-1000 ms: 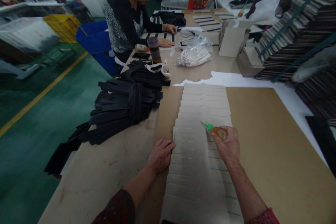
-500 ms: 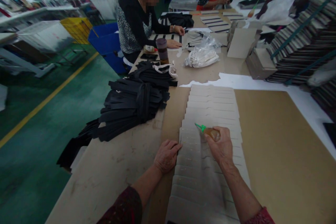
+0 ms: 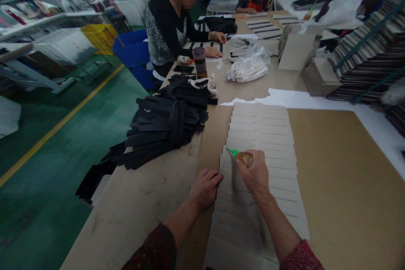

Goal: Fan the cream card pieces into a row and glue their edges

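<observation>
Overlapping grey cardboard pieces [image 3: 275, 135] lie in a long row down the table before me. My right hand [image 3: 257, 173] is closed around a small squeeze bottle [image 3: 244, 159] of amber liquid, probably glue. Its green nozzle [image 3: 232, 152] points left, with the tip close over the left part of the row. My left hand [image 3: 205, 187] lies on the table with its fingers stretched out, fingertips touching the row's left edge. It holds nothing. Small shiny spots show on the cardboard near that hand.
Black fabric strips [image 3: 164, 122] are heaped at the table's left edge. Beyond are a dark cup [image 3: 200, 62], a clear plastic bag [image 3: 248, 65] and a co-worker [image 3: 169, 25] bent over striped pieces. Tall cardboard stacks [image 3: 370, 50] stand at right.
My right hand has moved left with the bottle, carrying the nozzle tip toward the row's left edge. My left hand stays by that edge. The whole view has shifted slightly.
</observation>
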The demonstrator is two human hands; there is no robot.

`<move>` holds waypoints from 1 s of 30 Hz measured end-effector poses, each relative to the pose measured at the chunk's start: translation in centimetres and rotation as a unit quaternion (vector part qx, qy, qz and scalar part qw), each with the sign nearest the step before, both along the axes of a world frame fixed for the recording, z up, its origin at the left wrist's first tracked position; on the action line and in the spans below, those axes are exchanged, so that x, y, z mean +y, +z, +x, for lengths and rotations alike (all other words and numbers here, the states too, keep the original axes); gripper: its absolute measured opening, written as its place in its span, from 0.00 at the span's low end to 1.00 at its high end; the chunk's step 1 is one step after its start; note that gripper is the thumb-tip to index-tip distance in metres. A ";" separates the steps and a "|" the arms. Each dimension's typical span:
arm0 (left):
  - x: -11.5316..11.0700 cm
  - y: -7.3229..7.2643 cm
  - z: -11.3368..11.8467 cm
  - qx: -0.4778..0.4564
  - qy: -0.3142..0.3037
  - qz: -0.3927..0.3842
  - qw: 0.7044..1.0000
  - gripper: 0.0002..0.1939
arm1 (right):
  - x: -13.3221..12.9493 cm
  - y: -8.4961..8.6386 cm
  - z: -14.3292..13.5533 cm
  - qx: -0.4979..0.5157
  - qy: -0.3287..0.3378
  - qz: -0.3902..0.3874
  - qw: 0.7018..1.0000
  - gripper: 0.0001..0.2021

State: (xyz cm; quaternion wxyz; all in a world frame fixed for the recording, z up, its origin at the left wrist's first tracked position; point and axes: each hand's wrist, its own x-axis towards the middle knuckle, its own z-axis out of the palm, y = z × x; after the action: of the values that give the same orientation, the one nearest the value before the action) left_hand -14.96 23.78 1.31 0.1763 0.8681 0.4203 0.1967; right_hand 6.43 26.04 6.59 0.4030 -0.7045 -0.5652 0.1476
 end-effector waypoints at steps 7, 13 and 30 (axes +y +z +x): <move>-0.1 0.1 0.1 0.000 0.001 -0.003 1.000 0.16 | -0.4 0.3 0.5 0.001 -0.012 -0.013 1.000 0.14; 0.0 0.1 0.1 0.001 0.001 -0.005 1.000 0.17 | -2.4 0.3 3.5 0.026 -0.093 -0.006 0.995 0.19; 0.5 -0.9 -0.4 0.000 -0.008 0.034 0.999 0.18 | -3.7 -0.5 13.6 0.274 -0.331 0.022 0.903 0.27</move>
State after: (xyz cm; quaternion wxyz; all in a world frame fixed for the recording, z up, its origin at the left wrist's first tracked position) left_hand -15.39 24.28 0.45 0.1483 0.8769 0.4063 0.2097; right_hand 20.06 22.36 6.12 0.5834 -0.7735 -0.1696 0.1803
